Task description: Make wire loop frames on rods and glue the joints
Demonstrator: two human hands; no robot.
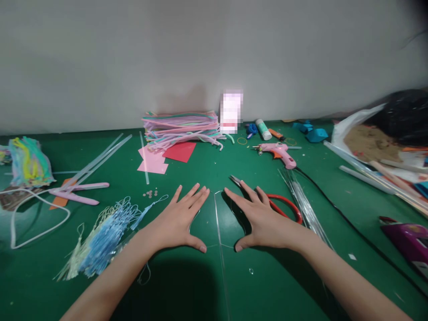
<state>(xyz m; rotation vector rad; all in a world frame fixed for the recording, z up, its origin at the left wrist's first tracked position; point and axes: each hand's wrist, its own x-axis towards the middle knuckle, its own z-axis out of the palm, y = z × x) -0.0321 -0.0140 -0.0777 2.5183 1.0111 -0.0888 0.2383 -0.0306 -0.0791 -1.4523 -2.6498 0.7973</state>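
My left hand (185,218) is spread with fingers apart over the green tabletop (187,290), and it holds nothing. Opposite it, my right hand (259,218) is also spread and holds nothing. A pale straight line (218,229), perhaps a seam, runs between them. Under and beside my right hand lie scissors with red handles (298,213); part of them is hidden by the hand. Blue tassels (103,247) and cream tassels (75,258) lie left of my left forearm. A bundle of thin silvery wires (302,203) lies to the right of the scissors.
Pastel pipe cleaners (182,125) are stacked by the wall. A pink glue gun (276,150) with a black cord lies at the back right. Red paper (180,152), clear glue sticks (100,158), and a purple tool (404,238) lie around. A black bag (408,113) sits far right.
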